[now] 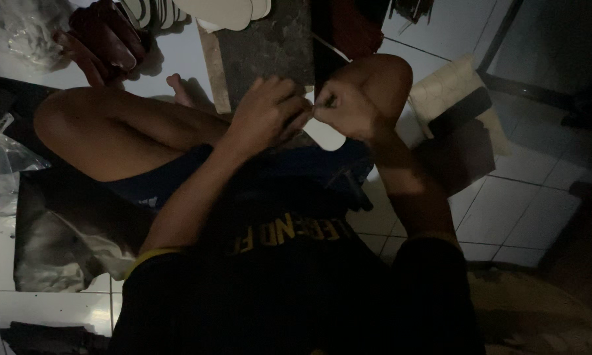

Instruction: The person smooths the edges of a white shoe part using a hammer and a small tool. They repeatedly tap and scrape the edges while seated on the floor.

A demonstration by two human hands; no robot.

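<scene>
Hands are held close together over the lap: left hand [264,113] and right hand [344,108] are closed on a white sole [327,135]. More white soles [220,12] are stacked beyond on the tiled floor [506,210].

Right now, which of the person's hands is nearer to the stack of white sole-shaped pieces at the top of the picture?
Left. The left hand is below the stack of white sole-shaped pieces, almost straight under it. The right hand is at the same height but farther off to the side.

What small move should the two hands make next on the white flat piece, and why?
Probably steady it first: the left hand and right hand are closed together at the edge of the white flat sole-shaped piece, over the dark grey board. The dim light hides what the fingers pinch.
</scene>
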